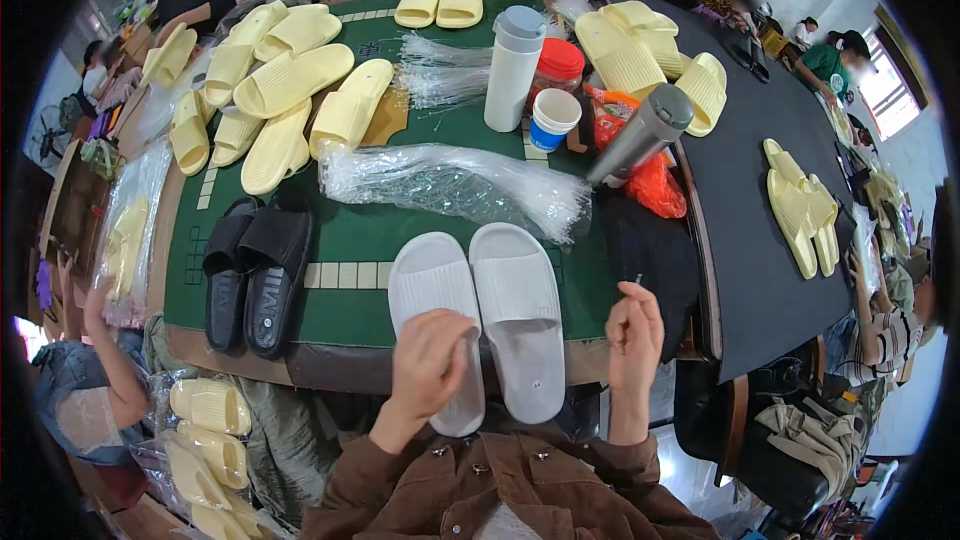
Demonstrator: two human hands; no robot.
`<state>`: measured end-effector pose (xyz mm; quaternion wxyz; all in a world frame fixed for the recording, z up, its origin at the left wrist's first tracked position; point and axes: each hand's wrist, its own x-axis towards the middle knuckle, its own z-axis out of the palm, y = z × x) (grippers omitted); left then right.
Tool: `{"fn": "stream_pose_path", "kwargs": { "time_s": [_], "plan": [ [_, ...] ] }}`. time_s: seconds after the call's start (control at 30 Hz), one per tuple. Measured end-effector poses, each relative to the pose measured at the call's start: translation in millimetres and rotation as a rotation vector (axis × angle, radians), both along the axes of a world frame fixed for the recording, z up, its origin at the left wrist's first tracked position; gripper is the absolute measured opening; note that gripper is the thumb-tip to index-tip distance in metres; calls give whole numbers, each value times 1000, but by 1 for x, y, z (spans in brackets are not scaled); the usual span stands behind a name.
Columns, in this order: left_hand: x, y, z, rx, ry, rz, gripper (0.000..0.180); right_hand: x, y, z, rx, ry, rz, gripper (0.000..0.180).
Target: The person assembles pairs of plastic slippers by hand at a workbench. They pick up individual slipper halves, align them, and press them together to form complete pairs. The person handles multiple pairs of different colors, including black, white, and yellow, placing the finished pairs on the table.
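A pair of black rubber slide sandals (255, 275) is lying near the left edge of the green felt tabletop (370, 240), and a heap of pale yellow ribbed slides (280, 90) is spreading over its far left corner. A long bundle of clear plastic bags (450, 185) is stretching across the middle, with a tall white lidded bottle (513, 68), a red-capped jar (556, 68), a white-and-blue paper cup (555, 118) and a tilted grey steel flask (640, 135) standing beyond it toward the right edge.

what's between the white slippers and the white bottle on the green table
In the head view, a heap of clear plastic bags lies across the green table between the white slippers and the white bottle.
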<state>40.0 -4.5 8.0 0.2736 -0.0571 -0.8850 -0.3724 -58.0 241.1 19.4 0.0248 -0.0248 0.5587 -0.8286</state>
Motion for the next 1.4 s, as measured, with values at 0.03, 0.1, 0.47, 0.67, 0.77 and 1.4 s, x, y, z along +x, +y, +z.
{"fn": "stream_pose_path", "kwargs": {
  "time_s": [0.03,0.1,0.47,0.67,0.77,1.4],
  "plan": [
    [4,-6,7,14,-13,33,26,0,7,2,4,-10,-22,23],
    [11,-15,9,63,-34,70,21,2,17,5,23,-24,-18,22],
    [50,6,14,1221,-422,17,18,26,7,-2,147,-57,341,16],
    [72,18,0,1110,-729,-186,18,38,-23,-6,546,66,662,33],
    [69,16,1,1084,-783,-226,20,41,-45,4,631,233,749,42],
    [64,15,6,890,-756,-328,20,51,-66,-15,563,481,783,21]
  ]
}}
